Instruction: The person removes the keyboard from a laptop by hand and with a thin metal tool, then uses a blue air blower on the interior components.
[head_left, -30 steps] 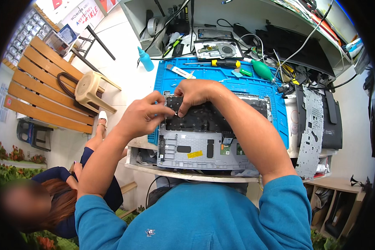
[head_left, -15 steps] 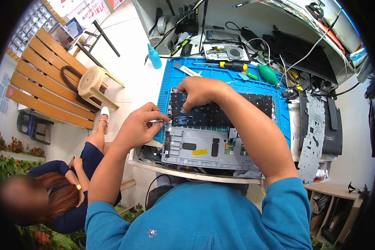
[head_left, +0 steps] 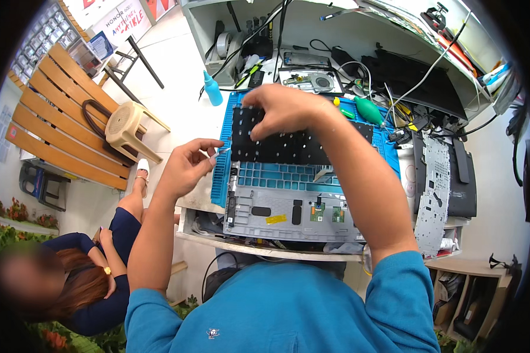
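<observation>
A black laptop keyboard (head_left: 300,147) is lifted off the grey laptop top case (head_left: 294,226), baring the case's grid of key openings over the blue mat. My right hand (head_left: 288,112) is closed on the keyboard's far left part, thumb on its face, fingertips partly hidden behind it. A pale ribbon cable (head_left: 324,173) shows below the keyboard's near edge. Left of the keyboard, my left hand (head_left: 188,167) pinches a slim pale tool (head_left: 222,152); its exact kind is too small to tell. The blue mat (head_left: 220,182) lies under the case.
A blue squeeze bottle (head_left: 212,89) stands at the far left. Behind the keyboard are a green air blower (head_left: 368,110) and a disc-drive part (head_left: 312,81). A perforated metal plate (head_left: 434,200) leans at the right. A person (head_left: 85,270) sits at the left.
My right hand has raised the keyboard up and away from the top case, uncovering the key openings. My left hand has drawn back slightly left from the case. The view has shifted a little.
</observation>
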{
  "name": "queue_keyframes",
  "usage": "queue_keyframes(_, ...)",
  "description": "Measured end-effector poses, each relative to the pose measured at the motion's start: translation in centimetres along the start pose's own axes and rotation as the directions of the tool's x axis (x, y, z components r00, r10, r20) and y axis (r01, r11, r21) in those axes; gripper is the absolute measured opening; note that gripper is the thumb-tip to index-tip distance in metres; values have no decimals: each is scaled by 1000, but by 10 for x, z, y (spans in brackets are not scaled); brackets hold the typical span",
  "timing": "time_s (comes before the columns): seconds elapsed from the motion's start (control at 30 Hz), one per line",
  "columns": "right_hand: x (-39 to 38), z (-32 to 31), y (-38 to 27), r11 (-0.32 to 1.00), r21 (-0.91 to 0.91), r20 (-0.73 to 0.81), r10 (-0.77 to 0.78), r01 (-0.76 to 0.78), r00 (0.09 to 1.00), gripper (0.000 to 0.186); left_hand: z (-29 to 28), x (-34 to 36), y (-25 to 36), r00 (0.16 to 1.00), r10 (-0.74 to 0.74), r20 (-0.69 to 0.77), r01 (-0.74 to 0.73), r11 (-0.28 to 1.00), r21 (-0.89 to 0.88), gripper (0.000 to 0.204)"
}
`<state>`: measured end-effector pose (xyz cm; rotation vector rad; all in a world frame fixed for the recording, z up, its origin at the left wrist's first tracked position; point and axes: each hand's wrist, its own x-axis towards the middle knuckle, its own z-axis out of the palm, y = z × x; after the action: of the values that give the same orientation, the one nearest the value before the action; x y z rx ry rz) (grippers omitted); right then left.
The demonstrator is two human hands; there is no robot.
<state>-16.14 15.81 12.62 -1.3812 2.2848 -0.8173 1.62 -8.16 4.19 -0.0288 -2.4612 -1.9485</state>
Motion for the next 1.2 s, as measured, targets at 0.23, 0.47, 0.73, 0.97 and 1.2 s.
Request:
queue_keyframes(0.23,-39,-95,16,911,410,-281,166,-39,945,46,48,105,16,957,289,2,-269,888,374,29)
queue_keyframes(0.47,-44,-125,4,893,413,-696,183,179,694,45,65,135,17,902,412,127,-431,868,246,41)
queue_keyframes(0.73,-66,-118,-13,591,448,-894,295,670,338,32,106,119,64,887,444,-128,-459,878,-137,39)
queue_keyframes(0.97,-100,-115,-11,306,624,-734,547,719,403,19,120,107,97,928,373,-2,-370,922,-112,31)
queue_keyframes(1.2,-140,-72,29,290,819,-571,500,496,651,25,120,73,99,982,135,131,-35,817,-576,32)
